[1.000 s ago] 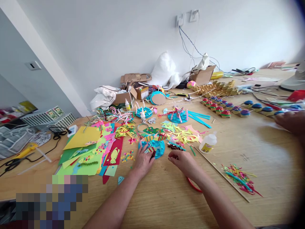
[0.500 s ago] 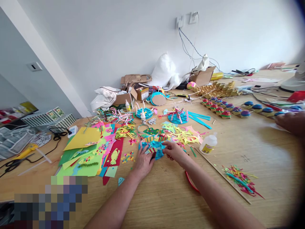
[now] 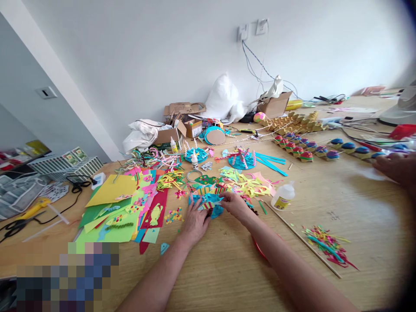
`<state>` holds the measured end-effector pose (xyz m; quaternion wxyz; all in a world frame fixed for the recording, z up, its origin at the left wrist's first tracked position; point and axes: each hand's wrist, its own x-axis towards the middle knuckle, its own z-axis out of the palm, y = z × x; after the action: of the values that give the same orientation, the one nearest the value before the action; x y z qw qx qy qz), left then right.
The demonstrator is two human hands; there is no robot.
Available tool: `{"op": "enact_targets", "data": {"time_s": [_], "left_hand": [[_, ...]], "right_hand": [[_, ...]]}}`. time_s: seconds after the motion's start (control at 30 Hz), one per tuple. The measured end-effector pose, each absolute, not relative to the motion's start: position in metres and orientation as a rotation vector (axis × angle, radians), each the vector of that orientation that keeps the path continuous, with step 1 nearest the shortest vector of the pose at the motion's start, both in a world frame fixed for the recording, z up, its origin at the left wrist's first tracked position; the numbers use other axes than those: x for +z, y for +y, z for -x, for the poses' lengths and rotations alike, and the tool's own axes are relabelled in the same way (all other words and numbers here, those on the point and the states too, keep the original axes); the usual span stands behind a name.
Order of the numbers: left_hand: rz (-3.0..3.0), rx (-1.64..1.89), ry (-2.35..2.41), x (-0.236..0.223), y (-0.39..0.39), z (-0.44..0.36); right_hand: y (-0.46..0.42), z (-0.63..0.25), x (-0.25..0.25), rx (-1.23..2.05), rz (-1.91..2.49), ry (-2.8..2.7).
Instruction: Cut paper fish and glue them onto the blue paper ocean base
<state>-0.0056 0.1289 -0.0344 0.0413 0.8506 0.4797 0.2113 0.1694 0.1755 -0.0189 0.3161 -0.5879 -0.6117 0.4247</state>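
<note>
My left hand (image 3: 195,222) lies on the near edge of a blue paper disc (image 3: 208,202) decorated with coloured bits, fingers spread and pressing it to the wooden table (image 3: 227,268). My right hand (image 3: 236,205) reaches to the disc's right edge, its fingertips pinched together on something small that I cannot make out. A red ring (image 3: 260,251) lies partly hidden under my right forearm. Yellow and green paper cut-outs (image 3: 247,184) lie just behind the disc.
Coloured paper sheets (image 3: 117,203) lie at the left, a white glue bottle (image 3: 283,196) and a long wooden skewer (image 3: 302,240) at the right, shreds (image 3: 328,247) beyond. Painted egg-carton cups (image 3: 308,149) line the back right. Another person's hand (image 3: 394,167) rests at the far right. Scissors (image 3: 14,225) lie far left.
My right hand moved left and away from me, from the table in front of the disc to the disc's right edge. My left hand stayed on the disc.
</note>
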Motion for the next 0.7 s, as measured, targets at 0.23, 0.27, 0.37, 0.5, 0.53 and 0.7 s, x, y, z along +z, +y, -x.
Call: {"op": "enact_targets", "data": {"time_s": [0.23, 0.27, 0.37, 0.5, 0.53, 0.7], "left_hand": [[-2.611, 0.63, 1.485, -0.033, 0.128, 0.005], [-2.612, 0.635, 1.481, -0.034, 0.129, 0.005], [-2.613, 0.64, 1.472, -0.036, 0.129, 0.006], [-2.616, 0.643, 1.473, -0.038, 0.13, 0.006], [-2.616, 0.639, 1.476, -0.038, 0.13, 0.006], [-2.619, 0.624, 1.478, -0.037, 0.13, 0.006]], "right_hand": [[0.178, -0.168, -0.023, 1.051, 1.556, -1.679], [0.177, -0.168, -0.022, 1.048, 1.553, -1.689], [0.172, -0.168, -0.018, 1.041, 1.545, -1.72], [0.166, -0.171, -0.014, 0.999, 1.577, -1.746], [0.164, -0.173, -0.013, 0.982, 1.59, -1.75], [0.148, -0.182, -0.009, 0.885, 1.628, -1.793]]}}
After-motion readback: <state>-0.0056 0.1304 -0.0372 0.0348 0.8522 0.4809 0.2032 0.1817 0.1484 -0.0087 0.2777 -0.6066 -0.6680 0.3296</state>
